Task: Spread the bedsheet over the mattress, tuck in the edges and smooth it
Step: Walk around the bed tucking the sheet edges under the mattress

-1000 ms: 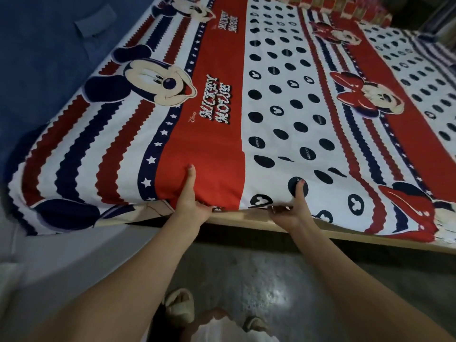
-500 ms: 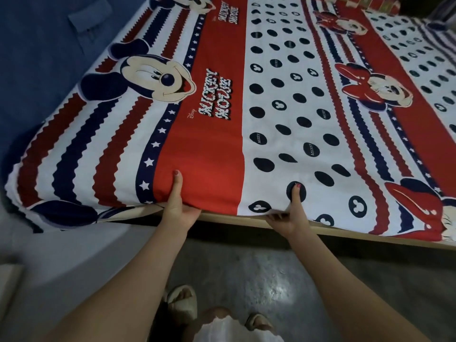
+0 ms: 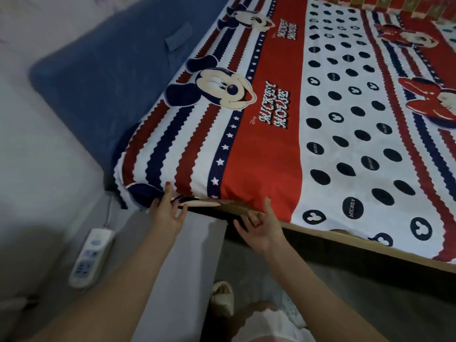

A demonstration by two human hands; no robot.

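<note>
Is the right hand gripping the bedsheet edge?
No. The right hand hangs open, palm up, just below the bedsheet edge, holding nothing.

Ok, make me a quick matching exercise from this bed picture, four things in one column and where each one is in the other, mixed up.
Things:
1. left hand
2. right hand
3. power strip
4. blue headboard

Places:
A. on the floor, left of the bed
B. at the bedsheet's near corner, thumb on the stripes
C. along the bed's left side
D. below the red band's edge, fingers loose

Pairs: 1-B, 2-D, 3-A, 4-C
</note>
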